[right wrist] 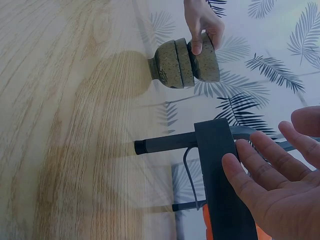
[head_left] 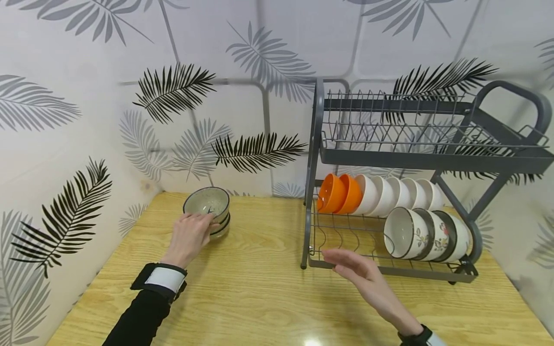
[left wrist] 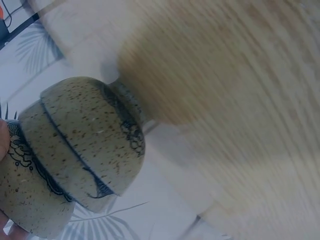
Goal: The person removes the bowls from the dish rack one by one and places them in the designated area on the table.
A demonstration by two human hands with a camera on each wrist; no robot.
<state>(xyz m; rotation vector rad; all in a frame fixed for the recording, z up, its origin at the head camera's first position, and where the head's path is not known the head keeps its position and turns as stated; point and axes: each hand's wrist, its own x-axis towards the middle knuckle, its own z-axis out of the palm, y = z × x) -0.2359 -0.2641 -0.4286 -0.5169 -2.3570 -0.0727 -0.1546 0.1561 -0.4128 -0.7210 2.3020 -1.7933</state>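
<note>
A stack of three speckled grey-green bowls stands on the wooden table near the back left corner. My left hand grips the top bowl of that stack, thumb on one side and fingers curled over its rim. My right hand hovers open, fingers straight, just in front of the front left post of the grey two-tier dish rack, and holds nothing.
The rack's lower tier holds two orange bowls, several white bowls and three flower-patterned bowls. Its upper tier is bare wire. Leaf-patterned walls close the table at the back and left.
</note>
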